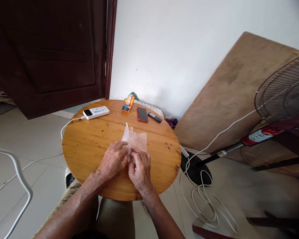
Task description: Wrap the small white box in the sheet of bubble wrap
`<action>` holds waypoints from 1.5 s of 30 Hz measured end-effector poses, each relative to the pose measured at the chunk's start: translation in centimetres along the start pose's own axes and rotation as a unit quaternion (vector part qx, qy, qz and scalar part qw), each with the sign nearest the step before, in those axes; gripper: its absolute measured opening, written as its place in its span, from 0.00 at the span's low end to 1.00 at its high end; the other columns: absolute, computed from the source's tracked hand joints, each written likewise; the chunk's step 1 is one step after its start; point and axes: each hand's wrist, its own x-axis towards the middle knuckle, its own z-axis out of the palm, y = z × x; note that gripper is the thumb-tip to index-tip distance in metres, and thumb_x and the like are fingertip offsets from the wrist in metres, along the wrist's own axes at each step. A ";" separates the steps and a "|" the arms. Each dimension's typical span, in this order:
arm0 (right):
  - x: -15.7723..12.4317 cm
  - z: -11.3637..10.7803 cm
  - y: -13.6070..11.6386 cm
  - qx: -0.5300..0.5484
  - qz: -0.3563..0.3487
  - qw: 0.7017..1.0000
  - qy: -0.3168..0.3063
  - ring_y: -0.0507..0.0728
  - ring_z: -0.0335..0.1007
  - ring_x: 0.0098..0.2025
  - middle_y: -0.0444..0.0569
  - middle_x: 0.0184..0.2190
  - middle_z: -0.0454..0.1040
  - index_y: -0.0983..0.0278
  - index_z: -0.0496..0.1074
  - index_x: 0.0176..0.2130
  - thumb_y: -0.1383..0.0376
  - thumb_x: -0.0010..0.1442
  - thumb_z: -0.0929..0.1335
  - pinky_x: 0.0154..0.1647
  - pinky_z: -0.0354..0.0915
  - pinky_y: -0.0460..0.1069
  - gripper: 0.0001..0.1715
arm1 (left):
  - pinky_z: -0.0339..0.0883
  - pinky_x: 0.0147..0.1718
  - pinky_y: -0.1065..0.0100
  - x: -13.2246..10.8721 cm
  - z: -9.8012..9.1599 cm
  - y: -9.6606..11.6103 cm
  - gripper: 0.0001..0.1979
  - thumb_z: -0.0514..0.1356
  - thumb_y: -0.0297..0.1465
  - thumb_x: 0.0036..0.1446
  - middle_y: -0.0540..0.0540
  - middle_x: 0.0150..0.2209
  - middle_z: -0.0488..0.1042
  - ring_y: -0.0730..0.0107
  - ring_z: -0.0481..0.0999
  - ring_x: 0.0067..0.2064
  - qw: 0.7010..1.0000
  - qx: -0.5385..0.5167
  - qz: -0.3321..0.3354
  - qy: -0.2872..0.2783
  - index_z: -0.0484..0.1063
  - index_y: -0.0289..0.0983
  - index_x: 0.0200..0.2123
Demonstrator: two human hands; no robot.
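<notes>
A piece of clear bubble wrap [139, 140] lies near the middle of the round wooden table [86, 149], its left side raised and creased. My left hand [114, 156] grips its near left part with bent fingers. Close beside it, my right hand [140, 167] has its fingers curled on the near edge, thumb and fingertips drawn together. The fingertips of both hands almost meet over the wrap. Whether anything is folded inside it is hidden by my hands.
Along the table's far side are a white power bank [96, 112] with a cable, an orange tape dispenser [128, 103], a red-cased phone [142, 114] and a small dark handheld device [154, 117]. A standing fan [284, 89], a leaning board [221, 83] and looped cable [201, 199] are at right.
</notes>
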 end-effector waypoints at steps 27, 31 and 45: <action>0.6 -3.4 3.8 0.096 0.354 0.925 -0.093 0.58 0.73 0.33 0.49 0.38 0.77 0.60 0.69 0.44 0.50 0.57 0.65 0.36 0.67 0.51 0.20 | 0.73 0.45 0.59 -0.8 2.8 -0.4 0.08 0.57 0.24 0.60 0.43 0.44 0.77 0.60 0.74 0.44 0.992 -0.044 0.040 0.110 0.75 0.38 0.38; 0.8 -3.3 4.1 0.124 0.362 0.917 -0.112 0.57 0.72 0.30 0.46 0.31 0.76 0.60 0.68 0.44 0.51 0.56 0.65 0.31 0.67 0.50 0.20 | 0.72 0.45 0.58 -0.9 2.8 -0.5 0.08 0.58 0.24 0.59 0.43 0.44 0.77 0.59 0.74 0.44 0.993 -0.041 0.040 0.106 0.76 0.38 0.39; 2.3 -2.0 4.2 0.049 0.307 0.944 -0.110 0.56 0.67 0.27 0.42 0.24 0.71 0.60 0.71 0.40 0.49 0.57 0.65 0.29 0.62 0.48 0.19 | 0.71 0.47 0.58 -0.9 2.5 -0.3 0.11 0.57 0.24 0.59 0.43 0.47 0.75 0.60 0.73 0.46 0.996 -0.048 0.013 0.070 0.76 0.40 0.41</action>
